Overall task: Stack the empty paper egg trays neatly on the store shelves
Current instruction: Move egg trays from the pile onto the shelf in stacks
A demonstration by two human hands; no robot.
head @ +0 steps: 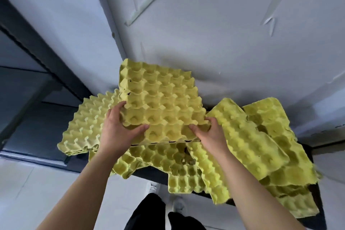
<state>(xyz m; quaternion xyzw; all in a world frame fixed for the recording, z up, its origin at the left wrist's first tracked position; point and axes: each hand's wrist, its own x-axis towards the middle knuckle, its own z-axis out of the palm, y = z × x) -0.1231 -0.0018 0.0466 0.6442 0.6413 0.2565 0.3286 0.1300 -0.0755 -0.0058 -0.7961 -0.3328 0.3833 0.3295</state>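
Note:
A yellow-green paper egg tray (160,99) is held cup side up above a loose pile. My left hand (119,129) grips its near left corner, thumb on top. My right hand (207,130) grips its near right corner, thumb across a cup. Under it lie several more trays (168,158), overlapping at odd angles on a dark shelf (149,171). One tray (87,123) lies bumps up at the left. Others (261,145) slant down at the right.
A white wall (214,24) with strips of tape rises behind the shelf. A dark shelf frame (37,52) runs along the left. The pale floor (28,188), my dark trousers and white shoes (152,189) show below the shelf edge.

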